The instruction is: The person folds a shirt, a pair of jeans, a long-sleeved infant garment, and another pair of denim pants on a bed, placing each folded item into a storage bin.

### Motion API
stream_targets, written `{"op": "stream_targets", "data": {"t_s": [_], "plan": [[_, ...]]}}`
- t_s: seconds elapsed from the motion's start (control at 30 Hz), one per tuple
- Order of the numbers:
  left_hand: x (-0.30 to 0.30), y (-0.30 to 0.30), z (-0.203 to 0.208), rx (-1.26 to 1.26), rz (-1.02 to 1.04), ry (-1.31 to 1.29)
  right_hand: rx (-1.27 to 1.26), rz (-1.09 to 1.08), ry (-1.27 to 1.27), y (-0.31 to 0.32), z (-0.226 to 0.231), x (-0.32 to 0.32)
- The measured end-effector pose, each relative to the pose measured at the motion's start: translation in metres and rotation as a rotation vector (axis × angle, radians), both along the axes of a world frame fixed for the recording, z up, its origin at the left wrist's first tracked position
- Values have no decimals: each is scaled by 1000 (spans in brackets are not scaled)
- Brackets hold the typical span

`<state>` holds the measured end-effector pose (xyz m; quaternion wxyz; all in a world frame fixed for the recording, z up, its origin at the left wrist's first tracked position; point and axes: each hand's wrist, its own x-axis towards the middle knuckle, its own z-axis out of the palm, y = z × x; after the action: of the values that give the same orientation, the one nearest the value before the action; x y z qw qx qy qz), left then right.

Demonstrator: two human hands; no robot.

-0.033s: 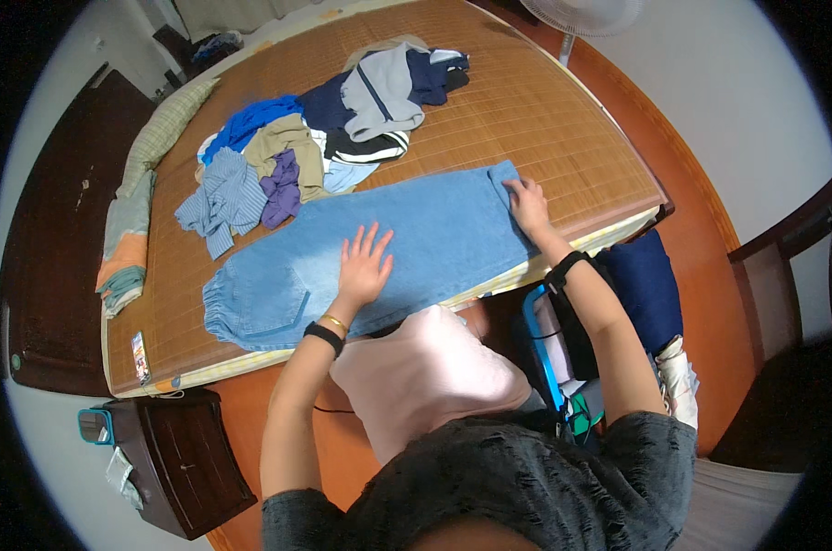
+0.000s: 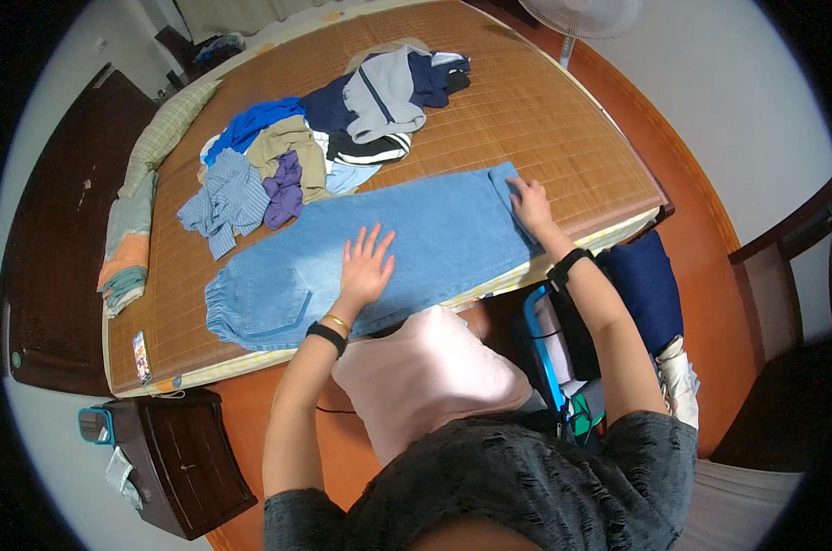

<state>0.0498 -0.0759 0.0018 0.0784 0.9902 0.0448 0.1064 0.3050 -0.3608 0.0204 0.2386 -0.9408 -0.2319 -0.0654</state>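
A pair of light-blue jeans lies folded lengthwise along the near side of the bed, its gathered elastic waist to the left and its hems to the right. My left hand rests flat on the upper part near the pocket, open with fingers spread. At the leg end, my right hand has its fingers bent and closed on the hem; the thumb side is partly hidden. Beyond the jeans sits a heap of clothes: a striped shirt, a purple garment, a khaki garment and a grey-and-navy top.
A brown woven mat covers the bed. A pillow and a phone lie along its left side. Below stand a dark bedside cabinet and, at right, navy cloth. Pink cloth covers my lap. A fan stands behind.
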Motion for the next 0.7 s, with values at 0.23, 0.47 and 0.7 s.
{"op": "stream_targets", "data": {"t_s": [0.23, 0.47, 0.7], "plan": [[0, 3, -1, -5, -23, -51, -222, 130, -139, 37, 38, -17], [3, 1, -6, -21, -5, -29, -124, 374, -191, 54, 28, -51], [4, 2, 1, -47, -19, -74, -233, 343, -123, 60, 8, -62]]}}
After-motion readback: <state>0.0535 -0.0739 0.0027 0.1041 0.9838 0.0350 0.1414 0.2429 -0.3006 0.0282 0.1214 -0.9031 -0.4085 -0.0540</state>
